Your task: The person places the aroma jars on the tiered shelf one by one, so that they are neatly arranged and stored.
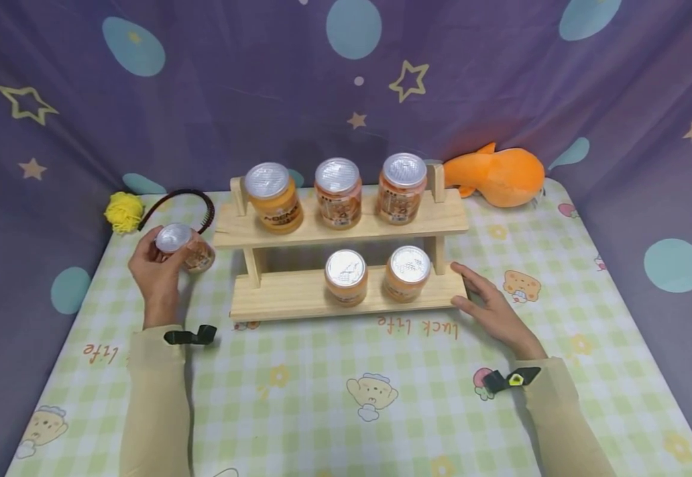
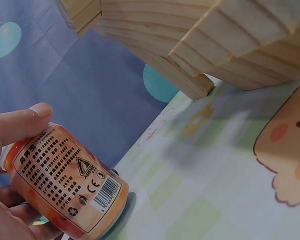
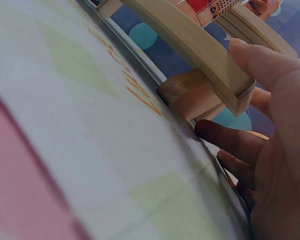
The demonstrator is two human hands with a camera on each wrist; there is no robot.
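Note:
My left hand holds a clear jar of orange contents with a silver lid, left of the wooden shelf. The jar leans over, its base close to the tablecloth; the left wrist view shows its printed label with a barcode, my thumb across its upper side. My right hand grips the right end of the shelf's lower board, thumb at the front corner and fingers behind. On the upper board stand three silver-lidded jars, left, middle and right. Two more jars, left and right, stand on the lower board.
Behind the left hand lie a yellow fuzzy ball and a dark headband. An orange plush toy lies at the back right. A green checked tablecloth covers the table, with a purple curtain behind.

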